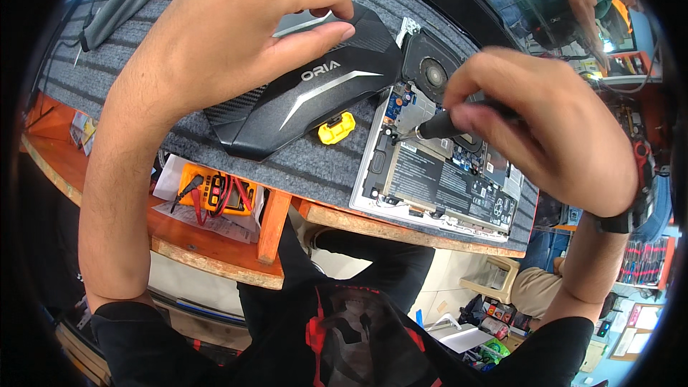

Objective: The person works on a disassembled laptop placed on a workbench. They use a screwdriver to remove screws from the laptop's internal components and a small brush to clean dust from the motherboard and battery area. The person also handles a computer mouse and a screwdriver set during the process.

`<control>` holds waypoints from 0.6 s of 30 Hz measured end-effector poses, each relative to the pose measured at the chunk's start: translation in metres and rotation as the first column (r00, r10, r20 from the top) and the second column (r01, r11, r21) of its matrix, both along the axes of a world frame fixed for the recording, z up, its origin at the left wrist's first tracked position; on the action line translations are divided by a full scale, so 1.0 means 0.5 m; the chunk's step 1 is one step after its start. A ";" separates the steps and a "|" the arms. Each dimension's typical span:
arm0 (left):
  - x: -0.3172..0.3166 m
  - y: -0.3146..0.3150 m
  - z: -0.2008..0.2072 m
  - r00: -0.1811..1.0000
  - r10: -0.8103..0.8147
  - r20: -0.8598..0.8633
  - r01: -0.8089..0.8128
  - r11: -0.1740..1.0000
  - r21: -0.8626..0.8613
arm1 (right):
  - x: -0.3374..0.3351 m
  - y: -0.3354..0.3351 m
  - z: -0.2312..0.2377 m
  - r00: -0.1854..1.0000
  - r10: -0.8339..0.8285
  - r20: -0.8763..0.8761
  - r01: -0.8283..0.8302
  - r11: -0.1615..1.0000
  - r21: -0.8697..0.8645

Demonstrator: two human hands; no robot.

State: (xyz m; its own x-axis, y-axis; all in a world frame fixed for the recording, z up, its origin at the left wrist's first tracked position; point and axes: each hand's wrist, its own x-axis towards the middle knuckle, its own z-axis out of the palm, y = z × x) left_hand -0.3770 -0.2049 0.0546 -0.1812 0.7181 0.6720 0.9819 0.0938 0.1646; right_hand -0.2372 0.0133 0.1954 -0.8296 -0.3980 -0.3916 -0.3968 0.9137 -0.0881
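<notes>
Head cam, and we're live: R hand (pixel 534 111) is wrapped round a black screwdriver (pixel 441 126), shaft pointing L and down at the opened laptop (pixel 367 185); can't tell if the tip touches. Laptop's on the R side of the grey ribbed mat (pixel 287 167), guts showing: dark battery (pixel 444 183) along the near half, round fan (pixel 433 72) at the far L corner. L hand (pixel 269 25) hangs over the far part of a black hard case (pixel 333 89), thumb & index a narrow gap apart, other fingers curled; can't tell if it's touching the case. Case lies just L of the laptop, w/ a yellow plastic piece (pixel 337 129) by its near edge, b/w the two. Down near L, an orange multimeter (pixel 213 190) w/ red & black leads sits on papers in a wooden compartment (pixel 208 249). Far R, another person's arm (pixel 584 14) shows. Black watch (pixel 631 204) on R wrist.
</notes>
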 end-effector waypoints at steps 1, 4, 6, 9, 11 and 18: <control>-0.001 0.001 -0.001 1.000 -0.007 0.002 0.007 1.000 0.006 | 0.000 0.001 -0.002 1.000 -0.004 0.000 0.004 1.000 -0.019; 0.000 0.004 0.001 1.000 -0.013 0.010 0.013 1.000 0.006 | -0.007 -0.020 0.001 0.983 -0.179 0.048 0.176 0.983 0.052; 0.001 0.002 0.002 1.000 -0.010 0.004 0.010 1.000 0.003 | -0.006 -0.022 0.001 0.983 -0.176 0.047 0.174 0.984 0.044; 0.000 -0.001 -0.001 1.000 -0.001 0.004 0.001 1.000 -0.007 | 0.001 0.007 -0.010 0.998 0.054 -0.015 -0.056 0.990 -0.131; 0.000 0.000 -0.001 1.000 -0.003 0.004 0.003 1.000 -0.008 | 0.001 -0.007 -0.003 0.998 -0.054 0.023 0.055 0.996 -0.066; -0.002 0.003 -0.002 1.000 0.002 -0.006 -0.002 1.000 -0.006 | 0.005 -0.008 0.008 0.999 -0.050 -0.018 0.050 0.998 -0.026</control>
